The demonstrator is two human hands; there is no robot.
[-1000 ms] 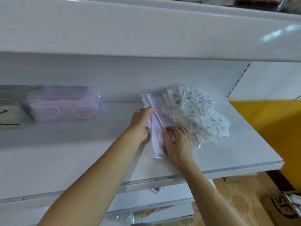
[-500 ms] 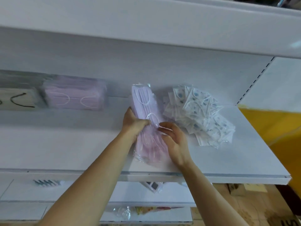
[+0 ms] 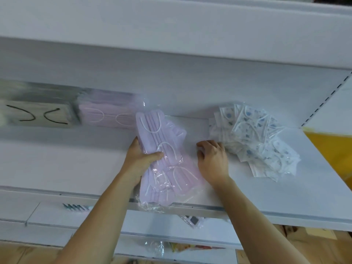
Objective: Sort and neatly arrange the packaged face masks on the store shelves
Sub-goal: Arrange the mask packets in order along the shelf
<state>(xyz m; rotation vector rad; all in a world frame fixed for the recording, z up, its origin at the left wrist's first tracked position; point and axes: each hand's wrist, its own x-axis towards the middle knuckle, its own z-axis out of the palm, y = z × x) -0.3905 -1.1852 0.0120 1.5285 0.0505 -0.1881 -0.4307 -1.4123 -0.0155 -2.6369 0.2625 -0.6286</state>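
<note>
Meanwhile, left hand point(image 3: 140, 161) grips lilac mask pack point(image 3: 163, 162) on the shelf point(image 3: 285, 202); right hand point(image 3: 212, 161), fingers curled and empty, touches patterned masks point(image 3: 253, 138).

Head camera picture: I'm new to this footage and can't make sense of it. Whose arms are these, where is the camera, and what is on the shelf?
The camera sits on a person's head, looking down at their own bare hands. The left hand grips a clear bag of lilac masks lying on the white shelf. The right hand rests open on the shelf, at the edge of a loose pile of blue-patterned masks. Further left a lilac stack and a beige stack stand blurred.
</note>
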